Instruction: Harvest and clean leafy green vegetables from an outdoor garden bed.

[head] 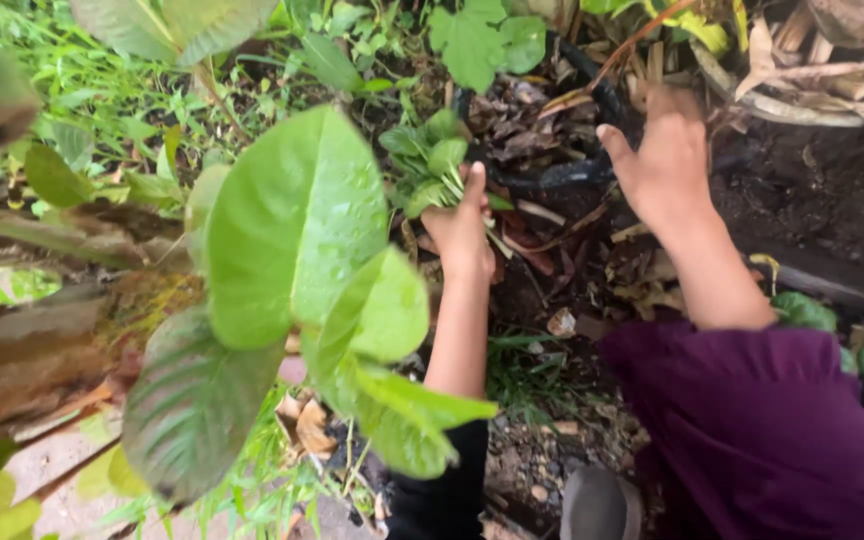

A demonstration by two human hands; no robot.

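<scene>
Left hand: our left hand (462, 232), at the centre of the frame, is closed in a fist around a bunch of greens (430, 160).
Greens: small, smooth oval leaves on pale thin stems, fanning up and left out of the fist.
Right hand: our right hand (664, 160), upper right, lies spread with fingers loosely open on the dark soil (812, 190), holding nothing, just beside a black hose (562, 175).
Hose: matte, curved, running between our two hands.
Big leaves (297, 230): broad, glossy, wet with droplets (blurred, close to the camera), left of centre.
Ground: brown, crumpled dry leaves (527, 110) and crumbly earth.
Sleeve (762, 420): purple cloth, lower right.
</scene>
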